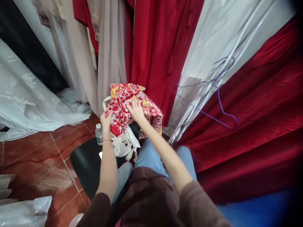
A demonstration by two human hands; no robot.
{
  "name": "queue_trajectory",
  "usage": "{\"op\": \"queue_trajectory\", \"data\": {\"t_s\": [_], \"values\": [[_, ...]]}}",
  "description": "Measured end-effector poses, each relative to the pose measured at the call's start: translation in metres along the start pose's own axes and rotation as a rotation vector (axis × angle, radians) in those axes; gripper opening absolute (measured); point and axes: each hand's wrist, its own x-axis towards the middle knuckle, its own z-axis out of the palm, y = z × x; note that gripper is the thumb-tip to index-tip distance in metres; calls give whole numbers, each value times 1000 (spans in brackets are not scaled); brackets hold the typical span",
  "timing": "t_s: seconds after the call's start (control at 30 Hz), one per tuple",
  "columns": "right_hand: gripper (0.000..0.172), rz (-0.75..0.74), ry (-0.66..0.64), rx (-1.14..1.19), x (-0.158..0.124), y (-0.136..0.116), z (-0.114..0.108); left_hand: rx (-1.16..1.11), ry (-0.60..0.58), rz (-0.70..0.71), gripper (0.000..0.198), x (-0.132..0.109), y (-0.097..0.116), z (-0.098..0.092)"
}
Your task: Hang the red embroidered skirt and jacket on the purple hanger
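A red cloth with a white and yellow pattern lies bunched in front of me, with one part hanging down at its right. My left hand is closed on the cloth's left edge. Flat on top of the cloth rests my right hand, its fingers stretched out and apart. Below the patterned cloth is a crumpled white cloth with dark dots, partly covered by it. A small clear bottle with a green cap stands on a black seat, just beside my left wrist.
Red curtain-like fabric and long pale garments hang behind the cloth. A purple wire hanger hangs at the right, near dark red drapes. White lace fabric trails onto the red tiled floor.
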Motion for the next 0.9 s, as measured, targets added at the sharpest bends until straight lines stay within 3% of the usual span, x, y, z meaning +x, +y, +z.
{"op": "queue_trajectory", "data": {"t_s": [0.07,0.13,0.4,0.63,0.9], "values": [[38,49,49,-11,-11,-5,22,-48,68,-103,26,-18,-29,29],[38,61,87,26,-14,-8,30,-90,105,-149,29,-22,-45,46],[32,154,30,194,-13,-14,19,-190,122,-308,45,-21,-79,50],[33,171,6,63,-16,-22,17,-213,205,-362,51,-34,-82,62],[31,190,17,17,-14,-23,19,-173,186,-355,60,-32,-80,64]]}}
